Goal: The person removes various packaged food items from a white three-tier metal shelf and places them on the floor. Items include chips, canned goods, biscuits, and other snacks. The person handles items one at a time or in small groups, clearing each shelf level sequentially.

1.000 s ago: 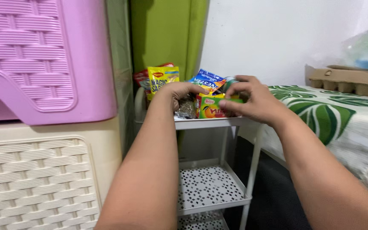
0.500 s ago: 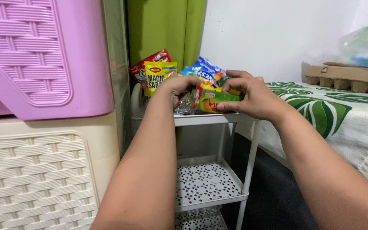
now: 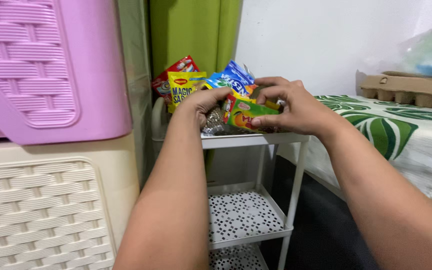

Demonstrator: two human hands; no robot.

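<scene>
Gripping green sachet [image 3: 248, 116], light, crinkly, slippery, by edges: right hand [image 3: 292, 109] pinching, left hand [image 3: 207, 101] closed alongside.

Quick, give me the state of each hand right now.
Left hand: closed among the sachets on the white rack's top shelf; exact item cannot be told.
Right hand: closed on the green-and-orange sachet.

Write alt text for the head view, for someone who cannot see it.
Two bare hands handle food packets on the top shelf of a white cart: the right hand pinches a green packet, the left hand rests on others. A pink bin stands left, an egg carton right.
</scene>
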